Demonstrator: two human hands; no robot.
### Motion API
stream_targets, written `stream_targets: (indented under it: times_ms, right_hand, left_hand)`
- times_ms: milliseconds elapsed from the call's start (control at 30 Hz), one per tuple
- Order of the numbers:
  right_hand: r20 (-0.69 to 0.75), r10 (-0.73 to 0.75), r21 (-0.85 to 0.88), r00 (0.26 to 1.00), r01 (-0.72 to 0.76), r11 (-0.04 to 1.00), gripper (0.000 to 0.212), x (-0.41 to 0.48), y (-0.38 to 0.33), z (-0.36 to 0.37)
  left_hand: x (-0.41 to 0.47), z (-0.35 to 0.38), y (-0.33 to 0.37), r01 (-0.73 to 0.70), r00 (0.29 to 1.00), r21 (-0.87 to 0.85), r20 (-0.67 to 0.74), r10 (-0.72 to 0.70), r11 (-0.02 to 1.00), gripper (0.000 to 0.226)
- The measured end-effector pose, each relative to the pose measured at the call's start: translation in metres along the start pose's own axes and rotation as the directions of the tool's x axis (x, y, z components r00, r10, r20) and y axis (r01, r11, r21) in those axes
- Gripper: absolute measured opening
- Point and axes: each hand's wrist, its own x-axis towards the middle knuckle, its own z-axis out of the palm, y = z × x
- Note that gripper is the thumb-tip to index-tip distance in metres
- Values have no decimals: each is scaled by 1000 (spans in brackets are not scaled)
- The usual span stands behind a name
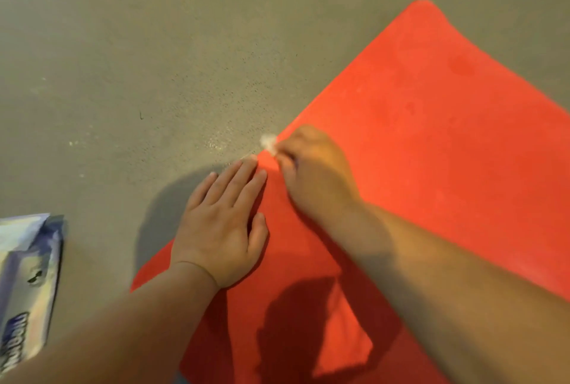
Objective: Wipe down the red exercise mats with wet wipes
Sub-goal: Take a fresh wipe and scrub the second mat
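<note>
Red mat [416, 152] flat, faint smudges; R hand [314, 174] pinches wipe [269, 140], L hand [222, 223] fingers [243, 180] flat on edge.

My left hand [222, 223] lies flat, fingers straight and together, pointing far. My right hand [311, 174] sits just right of it, fingers curled, pinching a wipe [268, 140].

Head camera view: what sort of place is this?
Likely a gym or workout space, though not certain: a red exercise mat lies on a plain grey floor, with a wet wipes pack nearby.
</note>
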Motion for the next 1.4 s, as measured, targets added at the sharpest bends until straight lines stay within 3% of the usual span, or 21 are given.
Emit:
stream_targets:
  times_ms: [67,100,167,200,267,400,467,533,633,700,733,800,867,933,1000,1033,1100,1200,1267,1333,1400]
  right_hand:
    - [122,-114,-2,986,116,993,15,2,2,-11]
    - [111,-80,-47,991,86,995,18,17,12,-18]
    - [-66,178,-142,982,-186,972,22,51,44,-35]
    - [-149,317,-174,937,-340,924,23,63,60,-45]
    - [-196,392,-245,899,-432,868,22,67,67,-48]
    - [15,124,-148,992,-120,982,17,17,14,-23]
    - [151,-84,-29,985,90,996,19,-12,-7,-12]
    - [221,-155,-46,963,169,984,22,-20,-2,-18]
    - [85,55,-231,995,-34,972,24,3,54,-44]
    - [-86,290,-270,953,-302,914,26,11,91,-67]
    - [-124,321,-263,939,-343,902,26,10,96,-68]
    - [-14,250,-286,968,-243,927,26,-10,76,-56]
    - [134,55,-186,989,-30,982,25,-56,45,-40]
    - [279,-141,-52,950,161,986,27,-96,28,-42]
    - [371,-175,-112,912,231,967,29,-101,48,-62]
    - [319,-116,-201,941,187,962,28,-92,70,-72]
    - [87,133,-400,987,-88,912,26,-65,120,-101]
    - [-188,422,-394,887,-461,795,24,-57,155,-126]
    - [-134,373,-360,918,-396,845,23,-83,132,-107]
    - [-21,154,-251,988,-155,956,23,-125,98,-86]
    - [151,-25,-137,988,46,989,26,-152,80,-87]
  left_hand:
    - [1,-1,-1,0,1000,-19,-7,0,1000,60]
    - [1,-1,-1,1,1000,-27,-8,-1,1000,59]
    - [2,-1,-3,-10,1000,-40,2,10,999,59]
    - [2,-1,-5,-11,1000,-51,0,11,999,59]
    - [3,-1,-6,-7,1000,-70,-12,7,998,59]
    - [4,-1,-5,-13,1000,-48,11,14,999,59]
    - [3,-1,-4,-18,1000,-40,8,18,999,61]
    - [2,-2,-2,-11,1000,-40,14,11,999,62]
    - [4,-3,1,0,1000,-10,0,0,1000,62]
    - [2,-2,3,12,1000,-31,7,-11,999,62]
    - [2,-2,2,19,1000,-42,2,-19,999,62]
    - [4,-3,0,11,1000,-24,-1,-11,1000,63]
    - [4,-2,1,-4,1000,-5,18,4,1000,65]
    - [1,-3,3,9,999,24,30,-10,1000,67]
    - [2,-5,8,46,999,68,6,-46,997,69]
    - [6,-6,12,55,998,90,-16,-54,994,70]
    - [18,-5,24,66,997,113,-48,-61,991,69]
    - [38,5,50,153,987,60,-64,-149,986,73]
    - [40,16,62,209,976,56,-74,-204,976,78]
    - [42,23,65,190,978,67,-105,-182,980,81]
    - [43,24,63,101,991,88,-93,-93,991,81]
